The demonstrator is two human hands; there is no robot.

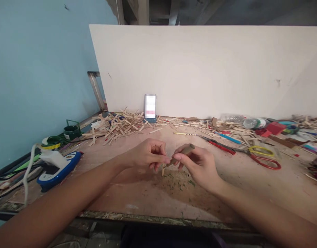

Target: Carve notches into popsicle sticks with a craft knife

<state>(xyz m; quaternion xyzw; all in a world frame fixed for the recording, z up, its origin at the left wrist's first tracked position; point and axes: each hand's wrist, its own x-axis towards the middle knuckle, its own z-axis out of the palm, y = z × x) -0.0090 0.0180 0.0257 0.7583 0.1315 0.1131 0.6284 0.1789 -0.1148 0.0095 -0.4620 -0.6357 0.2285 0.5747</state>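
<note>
Over the middle of the table, my left hand [154, 155] and my right hand [197, 162] meet at the fingertips. A brown-grey cylindrical rod [188, 148] is gripped between the thumb and fingers of my right hand, its blunt end pointing up and right. My left hand is pinched closed by the rod's lower end. Below its fingertips a thin flat wooden stick [163, 170] pokes down; fingers hide its upper part. Green crumbs [180, 182] are scattered on the tabletop under both hands.
Loose wooden sticks [122, 124] pile up at the back left, beside a propped phone [150, 106]. Red-handled pliers [221, 146] and scissors [264, 157] lie to the right, near plastic bottles [252, 123]. A blue-and-white power strip [60, 168] with cables sits left.
</note>
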